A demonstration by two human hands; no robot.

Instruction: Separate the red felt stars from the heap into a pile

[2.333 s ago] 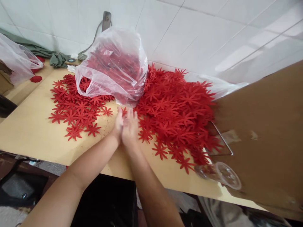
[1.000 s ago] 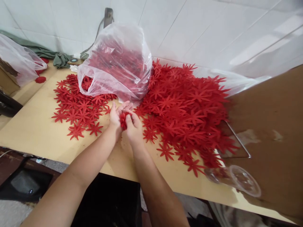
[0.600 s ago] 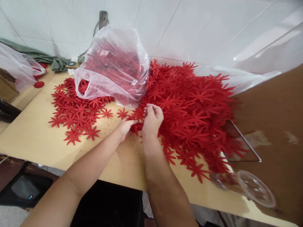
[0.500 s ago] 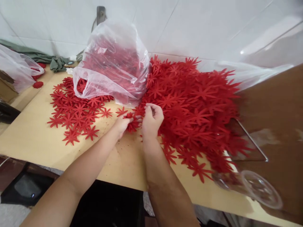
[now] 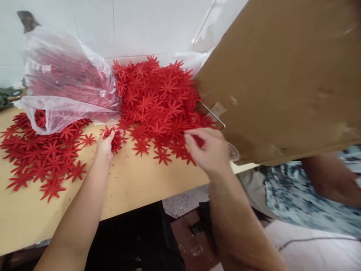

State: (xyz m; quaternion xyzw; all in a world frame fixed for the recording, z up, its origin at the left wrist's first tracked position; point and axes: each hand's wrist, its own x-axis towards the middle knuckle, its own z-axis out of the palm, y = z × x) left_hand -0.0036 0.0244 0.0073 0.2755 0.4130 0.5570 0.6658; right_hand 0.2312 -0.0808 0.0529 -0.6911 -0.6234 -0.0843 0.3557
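My left hand (image 5: 106,146) is closed around a small bunch of red flower-shaped cutouts (image 5: 117,141), held just above the table. My right hand (image 5: 210,150) is raised at the right, thumb and forefinger pinched together. Whatever may be between those fingertips is too small to make out. Behind and left of it rises a large heap of red flower-shaped cutouts (image 5: 158,105). More cutouts lie in a flatter pile (image 5: 47,154) at the left, partly under a clear plastic bag (image 5: 70,82) filled with red pieces.
A big cardboard box (image 5: 282,82) stands at the right, with a thin metal rod (image 5: 213,114) and a clear plastic rim (image 5: 233,152) before it. Beyond the table's edge (image 5: 158,194), another person's arm (image 5: 329,177) shows below the box. A white tiled wall (image 5: 146,26) closes the back.
My right hand has moved away from my left hand, to the right, near the box. The view has swung right. My left hand still holds the red bunch.
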